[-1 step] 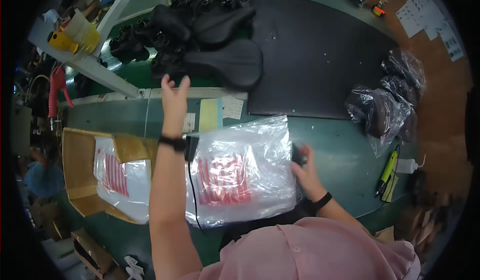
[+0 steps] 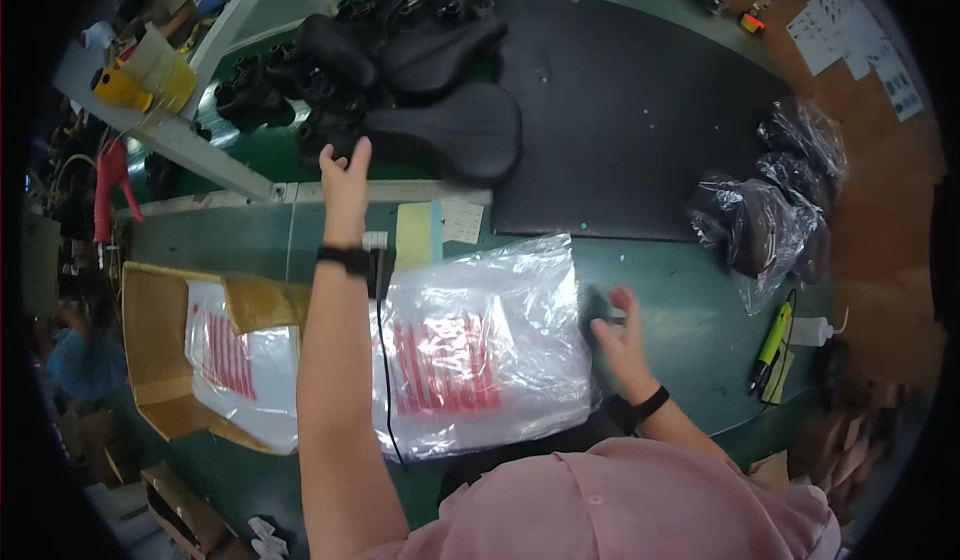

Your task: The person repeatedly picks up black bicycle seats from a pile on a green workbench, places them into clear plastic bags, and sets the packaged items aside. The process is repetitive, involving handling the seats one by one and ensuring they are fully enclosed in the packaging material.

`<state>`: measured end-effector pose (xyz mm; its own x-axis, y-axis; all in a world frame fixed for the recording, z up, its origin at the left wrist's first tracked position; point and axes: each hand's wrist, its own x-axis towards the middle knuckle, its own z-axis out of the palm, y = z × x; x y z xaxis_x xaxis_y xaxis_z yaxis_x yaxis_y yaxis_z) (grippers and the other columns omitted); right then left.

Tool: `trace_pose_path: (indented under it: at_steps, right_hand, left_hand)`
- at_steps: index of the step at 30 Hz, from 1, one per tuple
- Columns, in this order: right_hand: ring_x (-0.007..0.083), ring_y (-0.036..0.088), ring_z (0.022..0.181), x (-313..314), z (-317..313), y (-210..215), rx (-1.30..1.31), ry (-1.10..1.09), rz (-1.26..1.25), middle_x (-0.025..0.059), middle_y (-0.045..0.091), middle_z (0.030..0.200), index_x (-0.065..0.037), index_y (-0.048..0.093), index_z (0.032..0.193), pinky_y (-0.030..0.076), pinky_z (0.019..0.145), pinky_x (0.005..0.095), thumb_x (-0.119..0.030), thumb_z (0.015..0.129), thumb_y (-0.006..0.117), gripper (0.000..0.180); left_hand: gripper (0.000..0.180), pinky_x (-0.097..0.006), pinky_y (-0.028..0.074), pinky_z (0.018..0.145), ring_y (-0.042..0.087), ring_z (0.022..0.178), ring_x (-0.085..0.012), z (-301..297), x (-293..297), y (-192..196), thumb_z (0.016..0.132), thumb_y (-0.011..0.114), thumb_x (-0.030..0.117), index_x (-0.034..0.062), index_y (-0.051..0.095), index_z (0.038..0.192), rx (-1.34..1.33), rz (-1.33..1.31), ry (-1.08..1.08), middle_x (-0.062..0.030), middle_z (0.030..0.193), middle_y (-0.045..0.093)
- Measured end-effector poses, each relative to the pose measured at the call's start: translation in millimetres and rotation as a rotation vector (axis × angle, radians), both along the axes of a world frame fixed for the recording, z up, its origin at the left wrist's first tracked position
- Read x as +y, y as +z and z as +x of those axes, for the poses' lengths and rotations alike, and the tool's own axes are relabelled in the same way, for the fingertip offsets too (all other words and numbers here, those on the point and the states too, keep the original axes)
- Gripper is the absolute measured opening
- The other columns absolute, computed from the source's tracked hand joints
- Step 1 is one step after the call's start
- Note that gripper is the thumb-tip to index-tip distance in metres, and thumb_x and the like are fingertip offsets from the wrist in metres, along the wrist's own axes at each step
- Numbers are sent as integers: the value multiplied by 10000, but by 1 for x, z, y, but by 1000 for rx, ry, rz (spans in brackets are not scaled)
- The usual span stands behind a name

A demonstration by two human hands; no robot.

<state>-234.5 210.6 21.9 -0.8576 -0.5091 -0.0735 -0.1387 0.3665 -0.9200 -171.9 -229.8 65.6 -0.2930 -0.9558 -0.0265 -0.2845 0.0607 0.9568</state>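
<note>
My left hand [image 2: 345,185] reaches over the table to the narrow end of a black bicycle saddle [image 2: 480,135]. Its thumb and fingers are apart, with the tips at dark parts there; contact is hard to judge. Near my body on the right, my right hand [image 2: 628,350] has thumb and fingers bent around a small dark object [image 2: 594,308], blurred and of unclear kind. Between my arms lies a stack of clear plastic bags [image 2: 540,330] with red print. More black saddles [image 2: 430,55] are heaped behind the nearest one.
A cut-open cardboard box [image 2: 160,370] with bags stands left. A black mat [image 2: 640,110] covers the table's far side. To the right are plastic-wrapped saddles [image 2: 755,220], a green electric screwdriver [image 2: 773,340] and a white squeeze bottle [image 2: 810,332]. A white frame post [image 2: 215,165] rises at left.
My left hand has come slightly closer to the saddle's narrow end. My right hand has shifted slightly right, with the dark object still by its fingers. The whole view has moved slightly.
</note>
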Motion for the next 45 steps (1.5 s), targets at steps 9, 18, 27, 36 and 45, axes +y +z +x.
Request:
trace_pose_path:
  at_steps: [9, 18, 27, 36, 45]
  right_hand:
    - [164, 607, 966, 39, -21, 57, -574, 40, -73, 115, 623, 1142, -24, 554, 1197, 478, 798, 277, -168, 939, 557, 296]
    - [301, 582, 1110, -43, -50, 45, -1293, 149, -880, 185, 583, 1227, -24, 410, 1354, 434, 995, 441, -556, 948, 453, 671]
    - [247, 611, 1051, 164, -10, 6, -1201, -72, -847, 148, 556, 1287, -15, 486, 1289, 522, 866, 404, -387, 866, 555, 568]
    - [279, 635, 913, 310, -3, -43, -1176, -43, -801, 179, 575, 1263, 35, 467, 1327, 535, 748, 407, -351, 849, 514, 615]
    - [313, 673, 865, 304, 2, -43, -1065, -105, -635, 197, 628, 1144, 15, 497, 1249, 585, 688, 424, -281, 915, 577, 454]
  left_hand:
    - [539, -434, 523, 790, 641, 909, -276, -70, -1, -21, 805, 764, 256, 15, 463, 1182, 399, 449, -90, -133, 1024, 626]
    - [342, -425, 451, 812, 594, 818, -323, -81, 201, 87, 634, 745, 143, 36, 540, 886, 142, -1113, -803, -126, 835, 587]
    - [281, -412, 403, 959, 577, 973, -238, 3, 412, 75, 727, 688, 110, 98, 591, 990, 192, -825, -1518, -53, 946, 610]
    - [578, -466, 460, 870, 508, 1049, -401, 39, 398, -48, 772, 716, 273, 7, 471, 1223, -786, -447, -429, -204, 1096, 535]
    - [268, -348, 526, 701, 677, 741, -229, 53, 343, -51, 774, 712, 266, 14, 702, 864, -549, 67, -492, -136, 761, 692]
